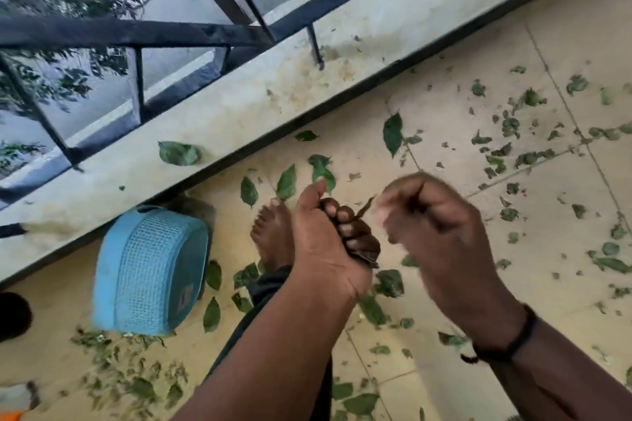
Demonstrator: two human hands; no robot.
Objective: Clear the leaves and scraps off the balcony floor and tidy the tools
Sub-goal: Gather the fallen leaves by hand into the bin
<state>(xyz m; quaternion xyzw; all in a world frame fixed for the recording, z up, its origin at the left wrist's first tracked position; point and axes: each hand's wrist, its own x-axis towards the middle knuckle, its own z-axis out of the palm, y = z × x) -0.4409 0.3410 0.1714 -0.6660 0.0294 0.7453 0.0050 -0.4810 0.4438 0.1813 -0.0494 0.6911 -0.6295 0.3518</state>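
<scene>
My left hand point(325, 243) is clenched around a small bunch of dark leaves, whose tips poke out between the fingers. Just to its right, my right hand point(434, 215) is blurred, its fingers curled close to a leaf tip sticking out of the left fist; I cannot tell whether it holds anything. Green leaves and scraps point(509, 126) lie scattered over the beige tiled balcony floor point(461, 345). More crumbled scraps point(130, 376) lie at the lower left. One leaf point(178, 153) rests on the low ledge.
A blue mesh basket point(150, 270) lies overturned on the floor by the ledge point(239, 113). A black metal railing point(136, 34) runs along the ledge. My bare foot point(273, 232) stands beside the basket. A dark round object point(13, 314) sits at the left edge.
</scene>
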